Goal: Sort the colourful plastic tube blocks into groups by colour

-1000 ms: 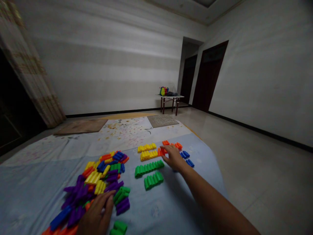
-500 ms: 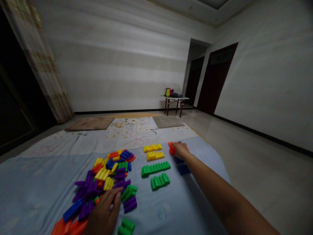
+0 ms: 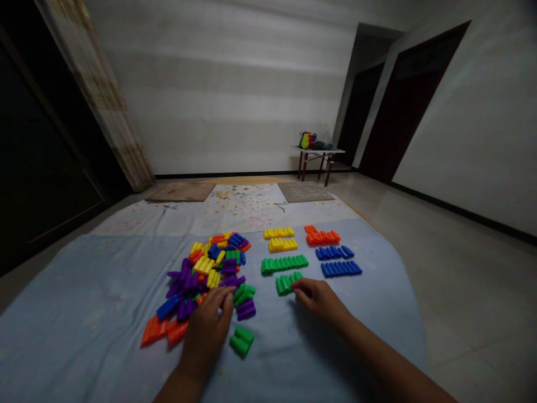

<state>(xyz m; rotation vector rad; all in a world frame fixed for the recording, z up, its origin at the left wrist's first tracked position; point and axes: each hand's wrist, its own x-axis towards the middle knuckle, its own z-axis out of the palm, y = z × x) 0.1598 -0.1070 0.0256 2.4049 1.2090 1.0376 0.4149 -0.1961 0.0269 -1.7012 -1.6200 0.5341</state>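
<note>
My left hand (image 3: 210, 318) lies at the near right edge of a mixed pile of coloured plastic tube pieces (image 3: 203, 264), fingers stretched forward and nothing visible in them. Green pieces (image 3: 244, 293) and purple pieces (image 3: 245, 309) are just beyond its fingertips. My right hand (image 3: 321, 299), loosely curled with thumb and fingers apart, hovers by the right end of the short green row (image 3: 286, 284), partly covering it; I see nothing held. Behind it are a longer green row (image 3: 285, 264), yellow rows (image 3: 279, 232), orange rows (image 3: 324, 237) and blue rows (image 3: 340, 269).
A separate green piece (image 3: 242, 341) lies near me on the blue floral cloth (image 3: 126, 280). Two flat mats (image 3: 182, 192) are at the far edge. A small table (image 3: 319, 150) with a colourful bag stands by the far wall.
My right hand has left the orange pieces, which now lie on the cloth, and come back toward the green row. My left hand stays by the pile. The view has shifted.
</note>
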